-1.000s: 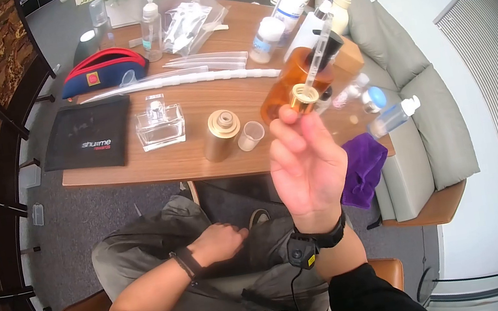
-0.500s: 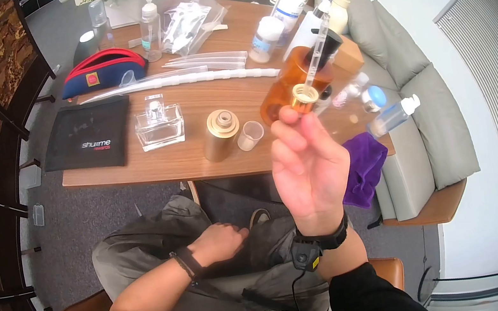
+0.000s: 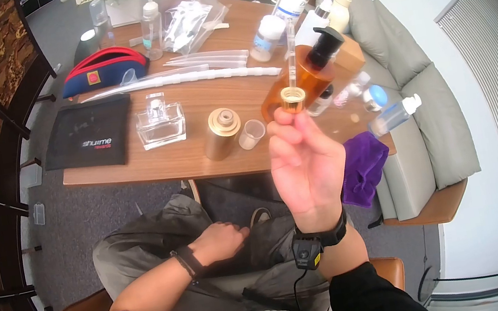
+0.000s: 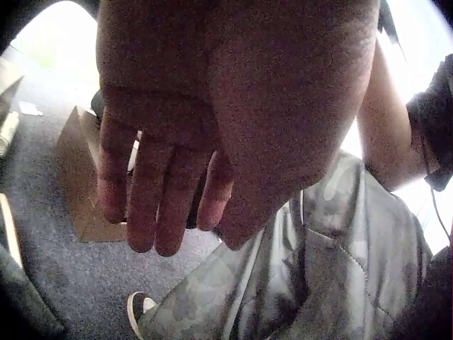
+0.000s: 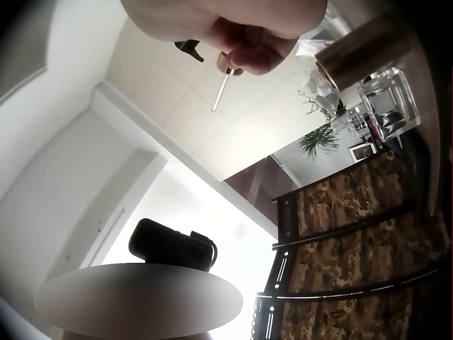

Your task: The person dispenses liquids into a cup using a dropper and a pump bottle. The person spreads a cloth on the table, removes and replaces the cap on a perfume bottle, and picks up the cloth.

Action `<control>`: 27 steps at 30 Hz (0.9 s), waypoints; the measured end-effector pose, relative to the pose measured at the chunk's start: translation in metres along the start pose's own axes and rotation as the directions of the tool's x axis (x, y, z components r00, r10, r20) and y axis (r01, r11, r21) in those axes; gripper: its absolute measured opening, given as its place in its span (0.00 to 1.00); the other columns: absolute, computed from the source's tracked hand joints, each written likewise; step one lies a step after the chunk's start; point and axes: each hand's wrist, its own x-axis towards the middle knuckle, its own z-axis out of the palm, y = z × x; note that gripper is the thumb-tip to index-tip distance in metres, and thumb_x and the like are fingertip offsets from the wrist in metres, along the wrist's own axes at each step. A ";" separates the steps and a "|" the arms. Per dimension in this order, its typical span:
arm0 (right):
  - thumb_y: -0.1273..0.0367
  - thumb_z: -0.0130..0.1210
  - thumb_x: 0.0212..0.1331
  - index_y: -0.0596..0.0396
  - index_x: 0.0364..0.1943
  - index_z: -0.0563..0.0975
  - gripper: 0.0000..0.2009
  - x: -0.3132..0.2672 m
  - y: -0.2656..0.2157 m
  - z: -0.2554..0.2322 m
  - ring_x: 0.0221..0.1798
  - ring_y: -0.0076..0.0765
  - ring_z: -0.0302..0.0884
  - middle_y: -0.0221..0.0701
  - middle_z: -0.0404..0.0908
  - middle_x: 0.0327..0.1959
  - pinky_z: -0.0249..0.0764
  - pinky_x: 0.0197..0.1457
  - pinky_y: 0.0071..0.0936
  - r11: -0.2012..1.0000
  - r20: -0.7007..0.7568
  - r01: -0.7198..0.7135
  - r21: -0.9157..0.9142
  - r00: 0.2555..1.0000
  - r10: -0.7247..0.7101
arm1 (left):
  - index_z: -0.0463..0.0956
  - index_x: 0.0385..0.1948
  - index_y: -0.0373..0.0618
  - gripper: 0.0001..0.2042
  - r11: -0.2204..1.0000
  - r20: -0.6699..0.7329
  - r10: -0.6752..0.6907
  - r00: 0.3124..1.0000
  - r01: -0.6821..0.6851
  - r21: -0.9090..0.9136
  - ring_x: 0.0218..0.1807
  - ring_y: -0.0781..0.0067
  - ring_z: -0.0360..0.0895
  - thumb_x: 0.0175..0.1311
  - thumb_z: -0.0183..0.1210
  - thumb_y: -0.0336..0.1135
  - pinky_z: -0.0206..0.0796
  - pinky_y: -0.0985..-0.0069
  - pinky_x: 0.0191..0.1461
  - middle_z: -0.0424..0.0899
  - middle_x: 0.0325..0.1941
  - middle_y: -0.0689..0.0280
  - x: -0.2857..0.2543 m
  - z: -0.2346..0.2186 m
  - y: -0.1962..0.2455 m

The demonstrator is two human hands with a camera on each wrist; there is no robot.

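Observation:
My right hand [image 3: 309, 169] is raised over the table's front edge and pinches a dropper [image 3: 293, 98] by its gold-collared end between thumb and fingers. The glass tube points up, nearly upright, in the head view; the dropper's rubber end is hidden in the fingers. In the right wrist view the tube [image 5: 220, 93] sticks out past the fingertips. Left of this hand stand a gold bottle [image 3: 221, 140] with an uncovered neck and a small clear cap [image 3: 252, 134]. My left hand [image 3: 221, 246] rests near my lap, its fingers loose and holding nothing.
Behind the dropper stands an amber pump bottle [image 3: 308, 76], with several other bottles to its right. A square glass perfume bottle [image 3: 161, 128], a black pouch [image 3: 88, 134] and a red-edged case [image 3: 104, 72] lie leftward. A purple cloth [image 3: 364, 170] hangs at the right edge.
The glass tube has swung from leaning right to nearly upright, and the right hand has shifted slightly left. The left hand stays where it was.

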 end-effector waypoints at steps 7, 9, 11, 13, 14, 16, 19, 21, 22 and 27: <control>0.76 0.52 0.71 0.62 0.53 0.76 0.10 -0.001 -0.003 -0.001 0.36 0.26 0.70 0.40 0.79 0.42 0.66 0.29 0.20 1.000 -0.005 -0.020 0.017 1.000 0.020 | 0.79 0.49 0.43 0.16 1.000 0.005 0.005 1.000 -0.005 0.009 0.43 0.51 0.88 0.64 0.65 0.41 0.81 0.58 0.47 0.89 0.38 0.54 0.001 0.004 -0.002; 0.76 0.52 0.70 0.63 0.52 0.77 0.10 -0.002 -0.004 0.000 0.35 0.25 0.69 0.39 0.79 0.42 0.65 0.27 0.19 1.000 0.006 -0.019 0.013 1.000 0.019 | 0.79 0.49 0.43 0.16 1.000 -0.002 0.003 1.000 -0.003 0.005 0.43 0.51 0.88 0.64 0.65 0.41 0.81 0.58 0.47 0.89 0.38 0.54 0.001 0.006 -0.002; 0.77 0.52 0.69 0.64 0.52 0.77 0.10 -0.002 -0.005 0.000 0.35 0.25 0.69 0.39 0.79 0.42 0.65 0.26 0.19 1.000 0.018 -0.017 0.011 1.000 0.017 | 0.79 0.49 0.43 0.16 1.000 -0.005 0.003 1.000 -0.003 -0.001 0.43 0.50 0.88 0.64 0.65 0.41 0.80 0.57 0.47 0.89 0.39 0.54 0.001 0.007 -0.003; 0.77 0.52 0.69 0.64 0.52 0.77 0.11 -0.001 -0.006 -0.001 0.34 0.25 0.68 0.39 0.79 0.42 0.65 0.26 0.18 1.000 0.030 -0.015 0.010 0.999 0.015 | 0.79 0.49 0.43 0.16 1.000 -0.008 0.004 1.000 -0.004 -0.006 0.43 0.50 0.88 0.64 0.65 0.41 0.80 0.57 0.47 0.89 0.39 0.54 0.001 0.007 -0.003; 0.77 0.52 0.68 0.64 0.52 0.78 0.11 -0.001 -0.007 -0.001 0.34 0.25 0.69 0.40 0.79 0.42 0.65 0.26 0.19 1.000 0.035 -0.015 0.006 0.999 0.015 | 0.79 0.49 0.43 0.16 1.000 -0.006 0.004 1.000 -0.004 -0.004 0.43 0.50 0.88 0.64 0.65 0.41 0.80 0.57 0.47 0.89 0.39 0.54 0.001 0.006 -0.003; 0.77 0.53 0.68 0.64 0.52 0.78 0.11 -0.002 -0.008 -0.002 0.34 0.25 0.69 0.40 0.80 0.41 0.65 0.25 0.19 1.000 0.039 -0.015 0.001 0.999 0.015 | 0.79 0.49 0.43 0.16 1.000 -0.003 0.005 1.000 -0.005 -0.003 0.43 0.50 0.88 0.64 0.65 0.41 0.80 0.57 0.48 0.89 0.38 0.54 0.001 0.005 -0.002; 0.77 0.53 0.67 0.63 0.50 0.80 0.10 -0.003 -0.011 -0.002 0.33 0.25 0.70 0.40 0.81 0.41 0.66 0.24 0.19 0.999 0.000 0.006 -0.050 1.000 -0.006 | 0.79 0.49 0.43 0.16 1.000 0.010 -0.002 1.000 0.002 0.006 0.43 0.50 0.88 0.65 0.64 0.41 0.80 0.57 0.47 0.89 0.37 0.54 0.002 0.002 0.000; 0.78 0.53 0.66 0.61 0.48 0.81 0.10 -0.004 -0.013 -0.001 0.31 0.25 0.72 0.41 0.82 0.41 0.65 0.23 0.19 0.995 -0.070 0.050 -0.086 0.996 -0.056 | 0.79 0.49 0.43 0.16 1.000 0.013 -0.001 1.000 0.001 0.015 0.43 0.49 0.88 0.65 0.64 0.41 0.80 0.56 0.47 0.89 0.36 0.53 0.001 0.001 0.001; 0.78 0.53 0.66 0.61 0.48 0.81 0.10 -0.004 -0.015 -0.002 0.31 0.25 0.72 0.41 0.82 0.41 0.65 0.23 0.19 0.995 -0.071 0.046 -0.084 0.996 -0.052 | 0.79 0.49 0.43 0.16 1.000 0.013 -0.005 1.000 0.005 0.013 0.43 0.49 0.88 0.65 0.64 0.41 0.80 0.56 0.47 0.89 0.36 0.53 0.001 0.003 0.000; 0.80 0.53 0.65 0.58 0.43 0.80 0.07 -0.007 -0.022 -0.004 0.28 0.24 0.71 0.40 0.81 0.37 0.64 0.21 0.19 0.985 -0.072 0.070 -0.158 0.994 -0.082 | 0.81 0.42 0.41 0.10 0.999 -0.097 0.037 0.995 -0.036 0.020 0.38 0.49 0.87 0.67 0.55 0.34 0.79 0.56 0.43 0.88 0.32 0.54 0.000 0.009 -0.002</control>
